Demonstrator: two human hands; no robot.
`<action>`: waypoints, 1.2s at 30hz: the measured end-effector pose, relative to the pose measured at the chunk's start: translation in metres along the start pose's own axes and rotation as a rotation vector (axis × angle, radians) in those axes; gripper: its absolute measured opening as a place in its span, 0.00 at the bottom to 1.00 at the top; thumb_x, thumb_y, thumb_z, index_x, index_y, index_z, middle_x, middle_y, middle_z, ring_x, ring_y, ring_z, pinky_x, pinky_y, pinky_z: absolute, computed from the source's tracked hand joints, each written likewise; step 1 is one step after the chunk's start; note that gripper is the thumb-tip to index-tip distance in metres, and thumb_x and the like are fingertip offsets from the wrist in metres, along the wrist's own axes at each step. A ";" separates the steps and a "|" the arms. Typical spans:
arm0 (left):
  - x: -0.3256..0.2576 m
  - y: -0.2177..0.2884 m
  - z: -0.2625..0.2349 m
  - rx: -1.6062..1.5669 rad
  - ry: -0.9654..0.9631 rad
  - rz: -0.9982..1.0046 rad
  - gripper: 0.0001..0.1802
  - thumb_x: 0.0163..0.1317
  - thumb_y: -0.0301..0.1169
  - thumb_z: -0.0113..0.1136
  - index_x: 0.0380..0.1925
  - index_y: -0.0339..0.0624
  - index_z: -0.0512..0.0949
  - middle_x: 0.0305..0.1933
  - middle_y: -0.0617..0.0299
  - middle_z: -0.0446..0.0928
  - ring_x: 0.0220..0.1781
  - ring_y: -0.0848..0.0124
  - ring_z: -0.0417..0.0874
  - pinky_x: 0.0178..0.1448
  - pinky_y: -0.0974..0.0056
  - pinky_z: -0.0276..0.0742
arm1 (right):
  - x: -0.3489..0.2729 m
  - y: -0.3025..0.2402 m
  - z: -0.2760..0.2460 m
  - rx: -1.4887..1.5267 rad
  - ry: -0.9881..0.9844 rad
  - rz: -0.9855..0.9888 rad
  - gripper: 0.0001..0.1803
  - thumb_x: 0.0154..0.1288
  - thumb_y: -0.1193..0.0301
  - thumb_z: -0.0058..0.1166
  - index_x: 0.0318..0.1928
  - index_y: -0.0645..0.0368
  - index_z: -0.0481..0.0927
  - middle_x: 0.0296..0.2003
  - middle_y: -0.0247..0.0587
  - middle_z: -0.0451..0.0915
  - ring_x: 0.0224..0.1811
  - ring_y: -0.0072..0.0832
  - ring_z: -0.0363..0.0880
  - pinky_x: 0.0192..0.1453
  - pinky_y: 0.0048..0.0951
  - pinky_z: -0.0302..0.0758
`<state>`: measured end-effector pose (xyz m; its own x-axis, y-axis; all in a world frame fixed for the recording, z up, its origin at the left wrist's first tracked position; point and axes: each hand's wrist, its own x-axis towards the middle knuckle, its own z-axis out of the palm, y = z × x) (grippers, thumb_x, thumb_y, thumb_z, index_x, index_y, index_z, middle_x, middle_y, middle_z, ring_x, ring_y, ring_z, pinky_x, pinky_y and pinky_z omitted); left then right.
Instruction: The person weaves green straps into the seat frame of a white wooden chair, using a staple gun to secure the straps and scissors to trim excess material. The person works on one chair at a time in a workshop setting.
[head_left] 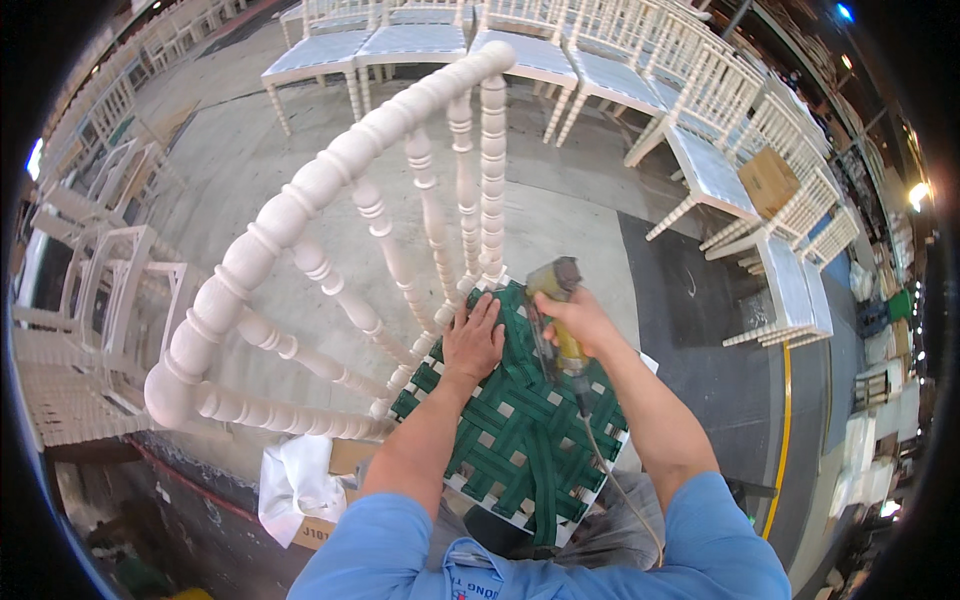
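A white wooden chair with a turned-spindle back (350, 152) stands tilted in front of me. Its seat is woven from green webbing straps (497, 436) with gaps between them. My left hand (474, 340) lies flat on the webbing near the foot of the back, fingers stretched out and holding nothing. In my right hand (588, 322) is a yellow and dark pneumatic staple gun (555, 280), gripped by its handle over the right part of the seat. Its nose is blurred, so contact with the webbing is unclear. A loose green strap end (544, 500) hangs toward my lap.
An air hose (622, 490) runs from the staple gun toward my right side. White chairs (412, 42) line the far side and right, one bearing a cardboard box (768, 182). More chair frames (120, 275) stand left. A white bag (300, 485) rests on a carton near my left arm.
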<state>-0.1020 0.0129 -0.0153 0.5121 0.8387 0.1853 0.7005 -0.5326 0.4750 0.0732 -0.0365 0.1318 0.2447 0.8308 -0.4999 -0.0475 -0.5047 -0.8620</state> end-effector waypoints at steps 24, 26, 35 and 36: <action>-0.006 -0.015 0.006 -0.160 0.101 0.013 0.20 0.67 0.41 0.61 0.58 0.54 0.82 0.70 0.73 0.75 0.74 0.52 0.69 0.65 0.42 0.72 | 0.061 0.024 0.047 -0.138 0.045 0.057 0.13 0.71 0.63 0.63 0.41 0.59 0.76 0.27 0.33 0.76 0.17 0.22 0.73 0.18 0.28 0.69; -0.003 -0.014 0.007 -0.204 0.173 0.061 0.17 0.66 0.39 0.62 0.53 0.53 0.85 0.65 0.73 0.79 0.72 0.50 0.71 0.64 0.43 0.73 | 0.062 0.025 0.044 -0.132 0.036 0.051 0.13 0.71 0.63 0.64 0.41 0.59 0.76 0.27 0.33 0.77 0.17 0.23 0.73 0.19 0.28 0.70; -0.006 -0.017 0.004 -0.393 0.186 0.061 0.09 0.66 0.36 0.62 0.40 0.50 0.88 0.55 0.71 0.85 0.69 0.46 0.75 0.64 0.45 0.75 | 0.064 0.025 0.050 -0.163 0.001 0.043 0.14 0.70 0.64 0.65 0.41 0.62 0.77 0.28 0.35 0.78 0.18 0.24 0.75 0.19 0.29 0.71; -0.004 -0.018 0.004 -0.404 0.182 0.059 0.09 0.66 0.36 0.62 0.39 0.50 0.88 0.55 0.71 0.85 0.69 0.46 0.75 0.64 0.45 0.75 | 0.065 0.023 0.050 -0.163 -0.006 0.047 0.14 0.70 0.64 0.65 0.41 0.62 0.78 0.28 0.35 0.78 0.18 0.24 0.75 0.19 0.29 0.71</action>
<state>-0.1145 0.0182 -0.0278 0.4244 0.8337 0.3532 0.4041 -0.5235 0.7501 0.0396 0.0180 0.0754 0.2402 0.8065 -0.5402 0.0993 -0.5740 -0.8128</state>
